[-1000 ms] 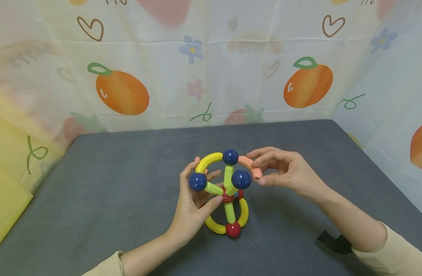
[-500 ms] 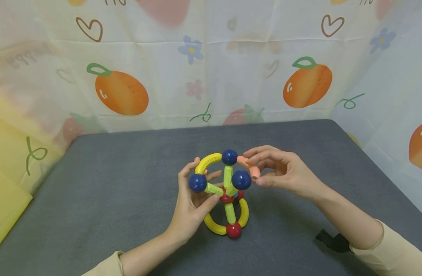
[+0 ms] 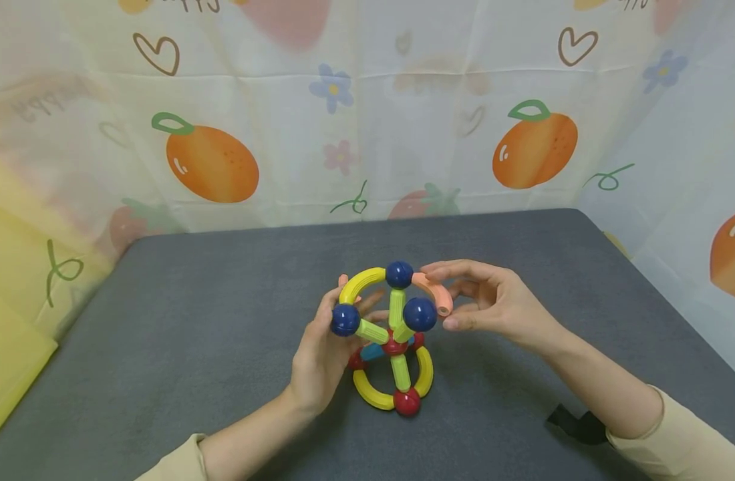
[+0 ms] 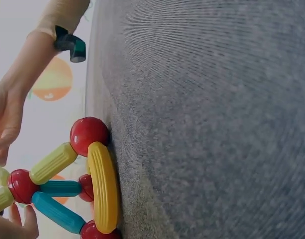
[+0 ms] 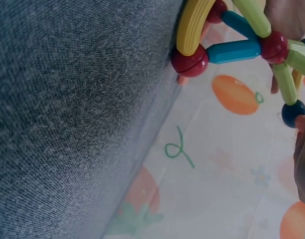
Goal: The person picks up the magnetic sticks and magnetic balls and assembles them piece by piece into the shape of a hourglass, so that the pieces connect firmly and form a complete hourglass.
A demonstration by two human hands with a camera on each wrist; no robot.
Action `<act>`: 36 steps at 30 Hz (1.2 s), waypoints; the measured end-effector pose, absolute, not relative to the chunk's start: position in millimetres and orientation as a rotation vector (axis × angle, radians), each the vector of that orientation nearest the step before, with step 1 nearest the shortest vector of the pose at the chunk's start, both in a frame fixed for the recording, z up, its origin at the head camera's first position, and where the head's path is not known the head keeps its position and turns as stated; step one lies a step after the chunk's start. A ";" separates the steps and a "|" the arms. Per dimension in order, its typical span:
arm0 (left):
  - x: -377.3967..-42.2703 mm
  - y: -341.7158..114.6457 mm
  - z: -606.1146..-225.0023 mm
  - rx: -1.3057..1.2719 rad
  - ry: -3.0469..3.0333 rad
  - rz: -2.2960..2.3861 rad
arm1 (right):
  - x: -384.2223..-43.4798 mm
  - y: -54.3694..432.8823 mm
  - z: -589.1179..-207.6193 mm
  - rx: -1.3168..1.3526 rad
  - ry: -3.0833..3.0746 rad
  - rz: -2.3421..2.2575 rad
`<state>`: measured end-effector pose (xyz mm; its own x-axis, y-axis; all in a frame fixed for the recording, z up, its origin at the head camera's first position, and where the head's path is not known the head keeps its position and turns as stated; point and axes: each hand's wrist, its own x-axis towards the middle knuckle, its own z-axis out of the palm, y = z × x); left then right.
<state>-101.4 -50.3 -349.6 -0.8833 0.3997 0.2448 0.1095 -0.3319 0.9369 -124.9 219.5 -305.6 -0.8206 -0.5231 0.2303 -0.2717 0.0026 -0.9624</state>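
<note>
A ball-and-stick toy structure stands between my hands, with several blue balls, a central red ball (image 3: 395,343) and light-green sticks. A yellow curved stick (image 3: 361,283) joins the left blue ball (image 3: 345,320) to the top blue ball (image 3: 399,274). My right hand (image 3: 494,300) holds the pink curved stick (image 3: 435,292), whose upper end meets the top blue ball. Its lower end is near the front-right blue ball (image 3: 419,314), apparently free. My left hand (image 3: 319,354) reaches behind the structure's left side with loosely spread fingers, partly hidden by the balls and sticks.
Red balls (image 4: 89,136) with curved yellow sticks (image 4: 104,189) and a blue stick (image 3: 372,351) form the structure's base on the grey table (image 3: 223,334). A dark strap (image 3: 576,424) is at the right wrist. A fruit-printed curtain (image 3: 367,133) hangs behind.
My left thumb has come away from the area of the central red ball, uncovering the blue stick and a red ball. The pink stick has swung slightly inward; my right thumb has shifted a little lower.
</note>
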 end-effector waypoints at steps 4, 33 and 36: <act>-105.1 -50.9 -348.5 0.620 1.580 2.352 | -124.2 219.1 -305.4 -0.845 2.112 -1.900; -114.5 -66.4 -347.1 0.485 1.089 2.305 | -129.5 213.0 -310.9 -0.814 2.132 -1.892; -113.7 -67.7 -348.1 0.492 1.081 2.309 | -133.4 213.6 -311.9 -0.828 2.085 -1.906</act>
<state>-113.7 -67.7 -348.1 -0.7884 0.6075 0.0967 -0.3148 -0.5335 0.7850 -133.4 213.6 -311.9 -0.8239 -0.5217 0.2215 -0.2672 0.0128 -0.9636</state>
